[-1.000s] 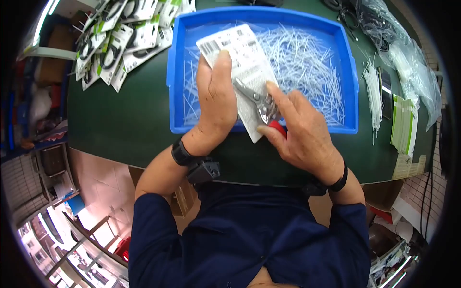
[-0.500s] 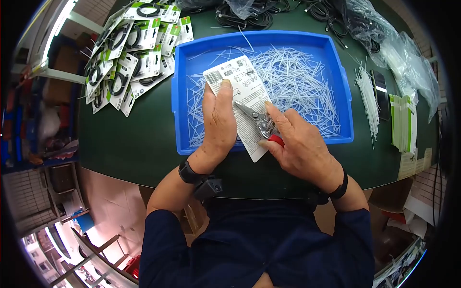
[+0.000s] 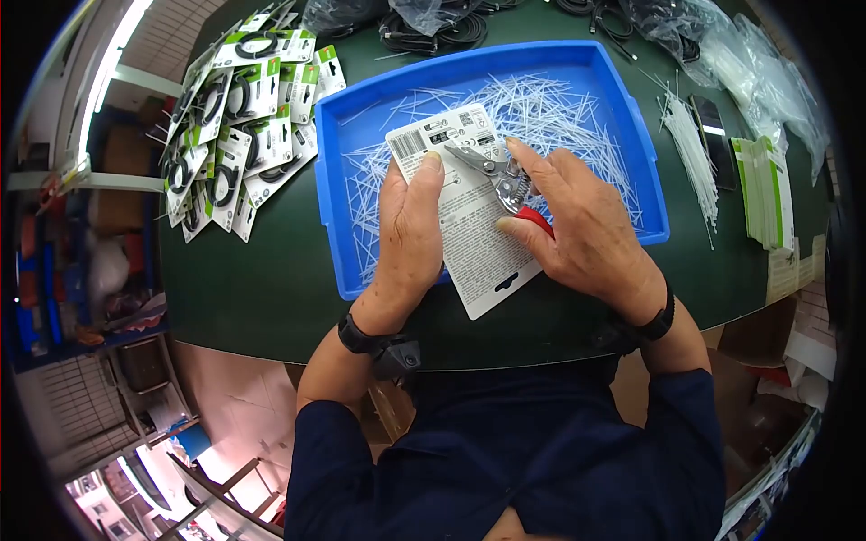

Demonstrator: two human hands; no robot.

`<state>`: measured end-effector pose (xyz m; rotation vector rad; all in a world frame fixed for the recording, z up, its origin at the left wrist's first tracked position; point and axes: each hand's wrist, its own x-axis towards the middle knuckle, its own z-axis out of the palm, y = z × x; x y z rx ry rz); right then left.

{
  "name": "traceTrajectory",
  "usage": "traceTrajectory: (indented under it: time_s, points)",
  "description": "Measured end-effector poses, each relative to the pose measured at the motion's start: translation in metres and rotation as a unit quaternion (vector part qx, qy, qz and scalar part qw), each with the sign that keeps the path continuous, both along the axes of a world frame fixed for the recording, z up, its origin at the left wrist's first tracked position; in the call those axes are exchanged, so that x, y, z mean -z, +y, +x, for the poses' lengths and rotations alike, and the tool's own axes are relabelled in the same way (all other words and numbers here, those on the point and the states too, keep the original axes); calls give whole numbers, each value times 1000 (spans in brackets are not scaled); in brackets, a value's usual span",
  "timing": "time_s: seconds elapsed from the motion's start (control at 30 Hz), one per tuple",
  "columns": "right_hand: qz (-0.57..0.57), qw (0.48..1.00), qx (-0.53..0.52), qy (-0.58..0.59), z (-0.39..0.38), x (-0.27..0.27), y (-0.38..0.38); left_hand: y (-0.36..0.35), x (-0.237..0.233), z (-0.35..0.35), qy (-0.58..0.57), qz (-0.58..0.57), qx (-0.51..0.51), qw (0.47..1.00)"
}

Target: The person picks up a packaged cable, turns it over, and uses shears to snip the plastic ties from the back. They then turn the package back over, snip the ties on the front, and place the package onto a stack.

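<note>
Green table (image 3: 244,298) — one handheld card (image 3: 478,236), one cutter (image 3: 511,187), one tray (image 3: 541,58)

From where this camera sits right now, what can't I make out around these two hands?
All in the head view:
- Card: its far side is turned away, and much of the fine print is too small to read.
- Left hand: most fingers are hidden behind the card.
- Red-handled tool: most of its grips are covered by the right hand.
- Black cables: cut off by the top edge.
</note>
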<state>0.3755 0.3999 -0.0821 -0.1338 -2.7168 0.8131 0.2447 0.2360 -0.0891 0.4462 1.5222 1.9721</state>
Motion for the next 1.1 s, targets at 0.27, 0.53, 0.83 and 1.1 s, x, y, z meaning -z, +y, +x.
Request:
traceTrajectory:
  time_s: [0.27, 0.53, 0.83, 1.1]
  points:
    - [22, 999, 5, -24, 1, -9, 2, 3, -1, 3, 12, 13, 17, 1000]
    - [27, 999, 13, -12, 5, -4, 1, 1, -5, 5, 41, -2, 30, 999]
    - [24, 999, 10, -24, 9, 8, -3, -4, -1, 3, 33, -19, 51, 998]
    - [1, 1000, -5, -24, 10, 11, -5, -14, -5, 4, -32, 0, 54, 998]
